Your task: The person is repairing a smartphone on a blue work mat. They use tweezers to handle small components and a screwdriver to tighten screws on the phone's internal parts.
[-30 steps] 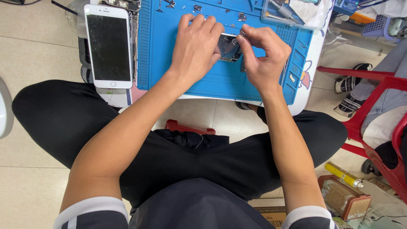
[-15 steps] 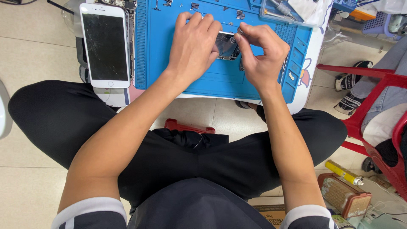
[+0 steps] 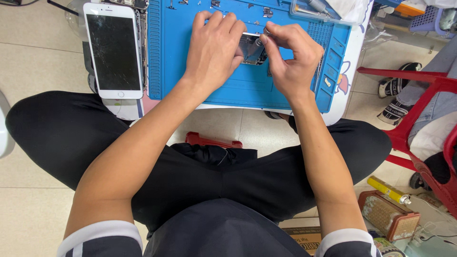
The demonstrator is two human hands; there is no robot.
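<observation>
A small metal phone part (image 3: pixel 251 47) is seen on the blue work mat (image 3: pixel 247 85), near its upper middle, and both hands are gathered over it. The left hand (image 3: pixel 212 50) is laid palm down on the mat with its fingers spread flat; the left edge of the part is pressed under them, so the grip is not closed around anything but the part is pinned. The right hand (image 3: pixel 290 59) is curled into a closed grip on a thin tool (image 3: pixel 259 42), held between thumb and fingertips, and the tool's tip is set against the top right of the part. The exact kind of tool cannot be told, since most of it is hidden by the fingers.

The mat is carried by a small white table (image 3: pixel 350 90). A white phone with a cracked screen (image 3: pixel 113 50) is lying face up just beside the mat's left edge. Small metal pieces are scattered along the mat's top edge. A red plastic chair (image 3: pixel 419 123) is seen to the right, and a yellow tube (image 3: pixel 386 189) is lying on the floor below it.
</observation>
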